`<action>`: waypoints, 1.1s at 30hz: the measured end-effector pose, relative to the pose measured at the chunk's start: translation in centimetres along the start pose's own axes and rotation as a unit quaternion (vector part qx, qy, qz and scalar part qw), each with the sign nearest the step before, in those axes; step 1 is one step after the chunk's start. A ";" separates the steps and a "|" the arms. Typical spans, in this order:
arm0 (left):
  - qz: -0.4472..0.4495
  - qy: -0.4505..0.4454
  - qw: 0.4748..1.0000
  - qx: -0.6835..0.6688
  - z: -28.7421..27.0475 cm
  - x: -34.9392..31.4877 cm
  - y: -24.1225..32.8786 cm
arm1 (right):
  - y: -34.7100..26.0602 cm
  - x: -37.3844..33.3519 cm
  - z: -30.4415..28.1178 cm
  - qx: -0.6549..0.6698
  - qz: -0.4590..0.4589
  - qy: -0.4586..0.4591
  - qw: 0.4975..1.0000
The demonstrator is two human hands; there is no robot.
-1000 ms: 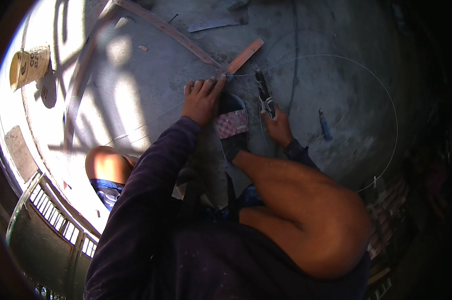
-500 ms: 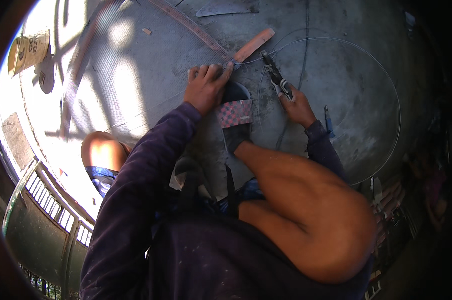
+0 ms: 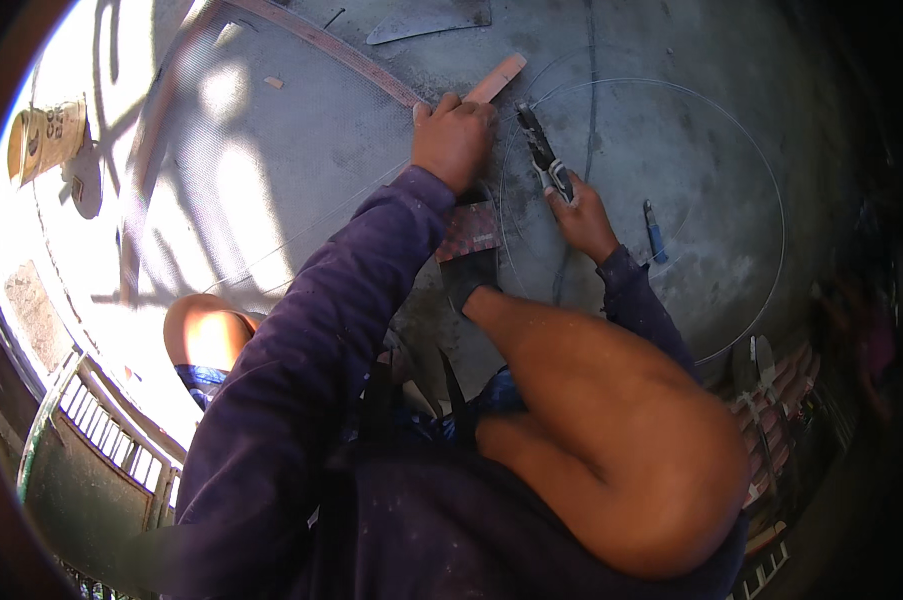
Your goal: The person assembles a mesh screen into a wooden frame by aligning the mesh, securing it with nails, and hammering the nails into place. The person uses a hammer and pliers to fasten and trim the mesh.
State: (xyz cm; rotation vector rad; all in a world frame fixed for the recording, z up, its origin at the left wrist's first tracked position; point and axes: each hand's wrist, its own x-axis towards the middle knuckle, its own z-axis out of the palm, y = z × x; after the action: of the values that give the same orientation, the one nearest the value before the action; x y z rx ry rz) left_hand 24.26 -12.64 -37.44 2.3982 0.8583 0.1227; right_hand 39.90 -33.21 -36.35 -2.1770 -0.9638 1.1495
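My left hand (image 3: pixel 454 143) is closed over the corner of a reddish wooden frame (image 3: pixel 336 48) with fine mesh (image 3: pixel 206 150) across it. Its fingers hide what they pinch. A short wooden strip (image 3: pixel 498 78) sticks out beyond them. In my right hand (image 3: pixel 583 222) are pliers (image 3: pixel 541 145) with dark jaws and pale-marked handles, pointing up and left. The jaws lie close to a thin wire (image 3: pixel 696 92) that loops widely over the floor on the right; whether they grip it, I cannot tell. My slippered foot (image 3: pixel 468 232) rests just below my left hand.
On the concrete floor (image 3: pixel 691 180), a blue-handled tool (image 3: pixel 654 232) lies right of my right hand. A flat metal piece (image 3: pixel 431 18) and a nail (image 3: pixel 335 17) are at the far side. A yellowish bucket (image 3: pixel 49 138) stands far left; a metal gate (image 3: pixel 91 450) is lower left.
My left hand has moved right over the frame's corner, and its fingers have curled in, covering the base of the strip. The pliers stay in my right hand, nearly in place.
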 end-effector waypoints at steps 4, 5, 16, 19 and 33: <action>0.008 0.013 0.996 -0.086 1.3 -0.4 -0.8 | -0.9 -0.1 -0.3 0.076 0.080 -0.025 0.994; 0.014 0.029 0.996 -0.087 1.5 -0.5 -0.8 | -1.1 -0.1 -0.4 0.106 0.116 -0.031 0.987; 0.028 0.019 0.997 -0.067 1.0 -0.3 0.2 | 0.1 1.6 -0.8 0.110 0.027 -0.072 0.991; 0.019 0.013 0.997 -0.075 1.1 -0.1 0.3 | 1.0 2.4 0.2 0.047 -0.057 -0.045 0.996; 0.009 -0.005 0.995 -0.099 0.6 0.0 0.6 | -1.1 2.2 0.6 0.070 0.083 -0.087 0.990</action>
State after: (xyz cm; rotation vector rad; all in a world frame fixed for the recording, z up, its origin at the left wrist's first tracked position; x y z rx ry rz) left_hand 24.73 -13.28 -37.63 2.2192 0.7813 0.1938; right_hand 39.83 -30.77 -37.03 -2.1033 -0.7558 1.4596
